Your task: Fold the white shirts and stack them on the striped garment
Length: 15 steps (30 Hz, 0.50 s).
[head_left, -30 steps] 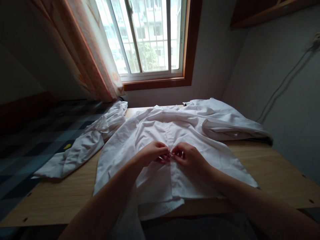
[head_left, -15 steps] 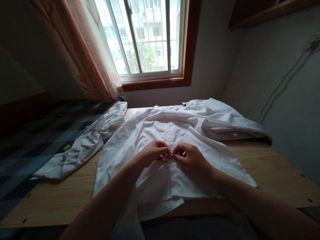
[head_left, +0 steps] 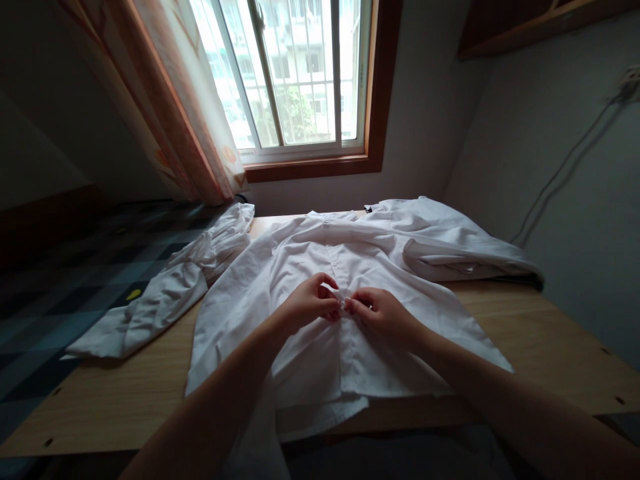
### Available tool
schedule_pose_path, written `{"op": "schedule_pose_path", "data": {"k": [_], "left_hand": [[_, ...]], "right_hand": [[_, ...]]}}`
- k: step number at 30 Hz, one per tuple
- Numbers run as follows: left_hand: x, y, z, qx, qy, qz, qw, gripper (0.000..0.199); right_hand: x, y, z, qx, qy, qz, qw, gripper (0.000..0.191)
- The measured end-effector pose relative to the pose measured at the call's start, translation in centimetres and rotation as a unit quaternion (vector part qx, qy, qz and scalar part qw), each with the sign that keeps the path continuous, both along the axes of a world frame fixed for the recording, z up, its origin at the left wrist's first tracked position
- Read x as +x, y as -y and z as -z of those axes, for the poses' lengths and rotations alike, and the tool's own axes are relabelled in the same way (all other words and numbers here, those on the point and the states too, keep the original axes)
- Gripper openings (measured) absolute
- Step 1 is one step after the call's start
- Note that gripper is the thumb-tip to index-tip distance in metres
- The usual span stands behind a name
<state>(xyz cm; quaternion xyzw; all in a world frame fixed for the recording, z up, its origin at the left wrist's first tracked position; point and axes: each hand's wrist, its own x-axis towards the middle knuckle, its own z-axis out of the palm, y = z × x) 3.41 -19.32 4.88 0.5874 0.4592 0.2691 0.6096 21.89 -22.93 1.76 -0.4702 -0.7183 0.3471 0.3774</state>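
Note:
A white button-up shirt (head_left: 310, 360) lies spread on a wooden board, its front placket running down the middle and its lower edge hanging past the board's near side. My left hand (head_left: 320, 300) pinches the placket from the left, fingers curled. From the right, my right hand (head_left: 375, 308) grips the placket's edge between thumb and forefinger. The fingertips of both hands nearly meet around a small spot, where a button is too small to make out clearly. One sleeve (head_left: 170, 293) stretches to the left.
The wooden board (head_left: 545, 333) spans the front. Bunched white fabric (head_left: 445, 233) with a dark edge lies at the right. A dark checked bedspread (head_left: 35, 313) is at the left. Behind are a curtain (head_left: 185, 120), a window (head_left: 305, 80) and a cable (head_left: 565, 167).
My left forefinger has lifted and curled a little higher. My right hand's fingers have closed in slightly on the placket. The shirt has hardly shifted.

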Motion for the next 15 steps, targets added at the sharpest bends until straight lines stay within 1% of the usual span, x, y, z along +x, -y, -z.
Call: {"op": "schedule_pose_path", "data": {"k": [3,9,15], "left_hand": [[-0.06,-0.03,0.08,0.014,0.006,0.013,1.0,0.043],[-0.45,-0.06,0.05,0.016,0.017,0.047,0.999,0.051],[-0.32,-0.15,0.48,0.025,0.019,0.043,0.999,0.049]], "right_hand": [[-0.07,-0.18,0.29,-0.005,-0.013,-0.007,1.0,0.026],[-0.28,-0.36,0.65,0.014,-0.015,-0.01,1.0,0.026],[-0.21,-0.46,0.82,0.022,0.001,-0.01,1.0,0.026]]}}
